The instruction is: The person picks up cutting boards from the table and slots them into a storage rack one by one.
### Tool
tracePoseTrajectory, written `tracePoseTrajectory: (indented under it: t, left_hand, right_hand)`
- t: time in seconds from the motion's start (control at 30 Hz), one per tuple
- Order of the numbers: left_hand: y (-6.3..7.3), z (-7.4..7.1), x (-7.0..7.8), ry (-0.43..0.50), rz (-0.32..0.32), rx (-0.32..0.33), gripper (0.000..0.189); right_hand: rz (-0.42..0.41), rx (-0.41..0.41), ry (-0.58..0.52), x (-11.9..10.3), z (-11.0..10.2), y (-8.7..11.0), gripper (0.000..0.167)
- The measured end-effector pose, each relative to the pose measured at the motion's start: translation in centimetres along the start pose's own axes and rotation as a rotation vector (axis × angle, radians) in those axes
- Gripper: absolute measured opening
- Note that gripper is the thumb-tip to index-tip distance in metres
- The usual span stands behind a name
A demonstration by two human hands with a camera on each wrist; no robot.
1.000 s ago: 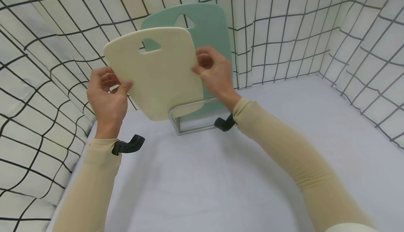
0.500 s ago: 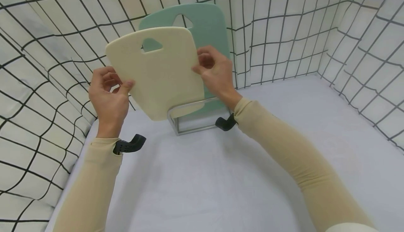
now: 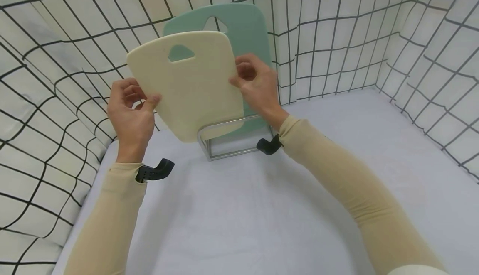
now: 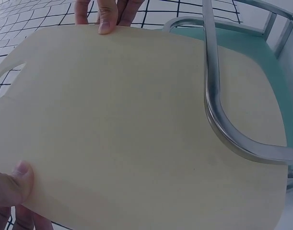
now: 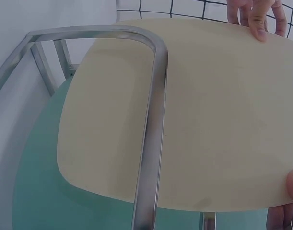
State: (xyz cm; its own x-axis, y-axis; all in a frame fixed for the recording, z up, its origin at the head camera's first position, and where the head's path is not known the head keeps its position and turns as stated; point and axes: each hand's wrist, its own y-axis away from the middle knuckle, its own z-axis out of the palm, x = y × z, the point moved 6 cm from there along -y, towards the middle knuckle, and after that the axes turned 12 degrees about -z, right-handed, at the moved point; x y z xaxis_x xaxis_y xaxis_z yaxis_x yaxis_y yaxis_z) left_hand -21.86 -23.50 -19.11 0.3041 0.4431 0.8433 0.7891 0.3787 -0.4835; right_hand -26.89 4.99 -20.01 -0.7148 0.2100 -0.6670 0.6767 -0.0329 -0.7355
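Note:
A cream cutting board (image 3: pixel 191 88) with a handle slot near its top edge stands tilted between both hands. My left hand (image 3: pixel 131 115) pinches its left edge, thumb on the front face and fingers behind. On the opposite edge, my right hand (image 3: pixel 258 86) pinches the board between thumb and fingers. The board's lower part is behind the front bar of a metal rack (image 3: pixel 228 156), as the left wrist view also shows with the rack's bent bar (image 4: pixel 213 86). Behind it a larger green cutting board (image 3: pixel 248 30) stands in the rack.
White cloth walls with a black grid (image 3: pixel 337 38) rise behind and at both sides. The rack rests on a white table surface (image 3: pixel 239 217), close to the back wall. Black camera mounts (image 3: pixel 155 171) sit on both wrists.
The cream board and both hands have shifted very slightly right in the head view, while the green board and rack appear slightly farther left. Both hands keep their hold.

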Motion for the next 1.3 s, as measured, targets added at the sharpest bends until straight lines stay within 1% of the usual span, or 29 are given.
tracePoseTrajectory:
  t: [0.2,0.53,0.8,1.3]
  left_hand:
    - [-0.1,0.3,0.2,-0.001,0.018,-0.008,0.032]
    - [-0.1,0.5,0.3,0.003,0.009,-0.011,0.032]
    - [-0.1,0.7,0.1,0.002,-0.010,-0.017,0.032]
    - [0.1,1.2,-0.1,-0.006,-0.009,-0.028,0.032]
  right_hand:
    - [0.001,0.011,0.000,0.0,-0.3,0.0,0.030]
    - [-0.003,0.009,0.007,0.2,-0.6,0.0,0.030]
    - [-0.001,0.006,0.023,0.3,-0.7,0.0,0.030]
    - [-0.001,0.008,0.033,0.7,-1.0,0.1,0.029]
